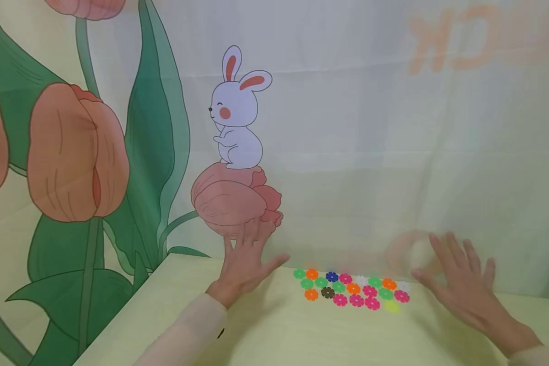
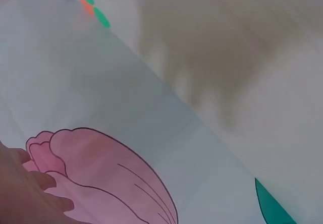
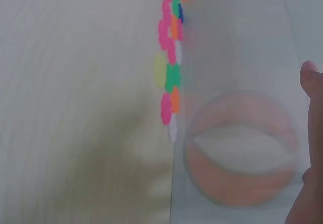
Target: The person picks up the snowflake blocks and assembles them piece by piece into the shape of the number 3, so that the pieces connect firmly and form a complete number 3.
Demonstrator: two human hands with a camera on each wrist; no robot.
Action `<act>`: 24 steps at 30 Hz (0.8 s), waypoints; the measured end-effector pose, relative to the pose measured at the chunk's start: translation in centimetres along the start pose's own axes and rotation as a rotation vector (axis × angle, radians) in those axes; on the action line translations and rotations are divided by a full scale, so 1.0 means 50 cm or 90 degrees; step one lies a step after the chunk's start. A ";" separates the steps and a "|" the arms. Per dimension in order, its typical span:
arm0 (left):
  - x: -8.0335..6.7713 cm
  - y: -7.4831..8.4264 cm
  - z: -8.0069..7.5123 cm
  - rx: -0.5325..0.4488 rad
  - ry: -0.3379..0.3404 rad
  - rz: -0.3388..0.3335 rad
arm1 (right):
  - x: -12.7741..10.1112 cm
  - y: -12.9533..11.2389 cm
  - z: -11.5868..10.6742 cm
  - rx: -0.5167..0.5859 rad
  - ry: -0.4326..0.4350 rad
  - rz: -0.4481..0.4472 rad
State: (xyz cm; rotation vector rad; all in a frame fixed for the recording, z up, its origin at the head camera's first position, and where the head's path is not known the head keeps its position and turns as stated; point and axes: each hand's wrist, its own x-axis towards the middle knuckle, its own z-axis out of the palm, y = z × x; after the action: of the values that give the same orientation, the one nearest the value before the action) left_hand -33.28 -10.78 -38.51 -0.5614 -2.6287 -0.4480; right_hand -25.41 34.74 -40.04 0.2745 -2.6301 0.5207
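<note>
Several small flower-shaped plastic discs [image 1: 354, 289] in green, orange, pink, blue, white, brown and yellow lie in rows on the pale yellow table [image 1: 274, 335], against the backdrop. My left hand [image 1: 247, 259] hovers just left of them with fingers spread, holding nothing. My right hand [image 1: 462, 282] is spread flat to their right, also holding nothing. The left wrist view catches a few discs [image 2: 86, 4] at its top edge and my fingers [image 2: 30, 193] near the printed tulip. In the right wrist view the discs [image 3: 171, 57] run in a blurred column.
A printed cloth backdrop [image 1: 347, 127] with tulips and a rabbit [image 1: 235, 112] hangs directly behind the table. The table's left edge [image 1: 119, 315] runs diagonally toward me. A faint orange ring [image 3: 242, 148] shows through the cloth near my right hand.
</note>
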 end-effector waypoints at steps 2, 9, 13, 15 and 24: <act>0.005 0.004 -0.006 -0.017 0.018 -0.001 | 0.006 -0.009 0.000 0.023 0.000 0.004; 0.021 0.015 -0.021 -0.098 0.076 0.004 | 0.021 -0.041 0.004 0.095 0.021 -0.011; 0.028 0.018 -0.023 -0.163 0.098 0.007 | 0.032 -0.066 0.000 0.180 0.014 -0.022; 0.028 0.020 -0.021 -0.206 0.102 -0.003 | 0.038 -0.078 -0.001 0.204 0.003 -0.005; 0.028 0.033 -0.004 -0.408 0.095 -0.049 | 0.058 -0.113 0.012 0.294 0.008 0.060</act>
State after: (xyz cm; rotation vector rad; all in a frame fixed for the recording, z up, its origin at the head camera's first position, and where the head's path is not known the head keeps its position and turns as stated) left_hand -33.63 -8.98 -37.33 -0.5825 -2.3381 -1.3215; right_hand -26.67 29.06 -37.41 0.2867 -2.4892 1.1585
